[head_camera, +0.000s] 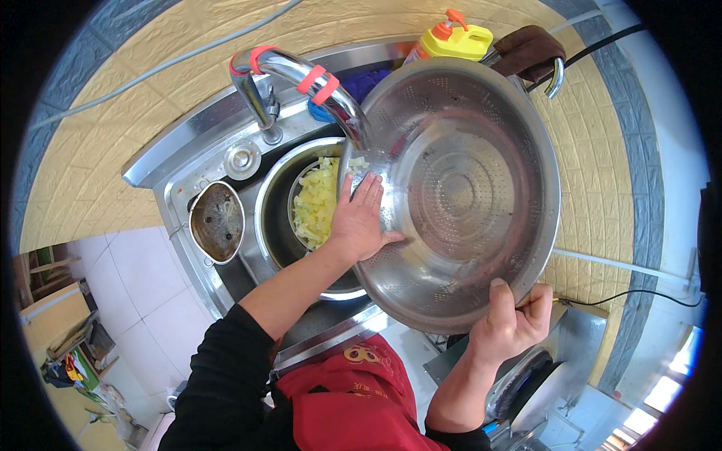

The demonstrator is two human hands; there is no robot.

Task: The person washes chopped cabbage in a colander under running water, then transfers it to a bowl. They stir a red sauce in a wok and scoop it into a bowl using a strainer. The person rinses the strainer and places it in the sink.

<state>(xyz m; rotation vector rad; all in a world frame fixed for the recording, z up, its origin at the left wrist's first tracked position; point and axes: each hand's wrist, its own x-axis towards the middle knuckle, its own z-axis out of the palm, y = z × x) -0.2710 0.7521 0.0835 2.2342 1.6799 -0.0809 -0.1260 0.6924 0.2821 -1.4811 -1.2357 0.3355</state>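
Observation:
A large perforated stainless steel colander (462, 180) is tilted over the right side of the sink, its inside facing me. My right hand (510, 321) grips its rim at the lower right, thumb on the inside. My left hand (364, 222) lies spread, fingers apart, against the inner wall on the left. A few pale chopped pieces (357, 164) cling to the wall above my left fingertips. Below and left, chopped pale green-yellow vegetable (316, 197) fills a smaller container inside a steel pot (271, 225), partly hidden by the colander and my hand. The faucet (338, 101) with red bands ends at the colander's rim.
A drain basket (217, 222) holding dark liquid sits at the sink's left corner, near a drain fitting (242, 160). Behind stand a yellow bottle with an orange pump (457, 40) and a brown cloth (527, 51) over a pipe. At the lower right is a round pan or lid (536, 394).

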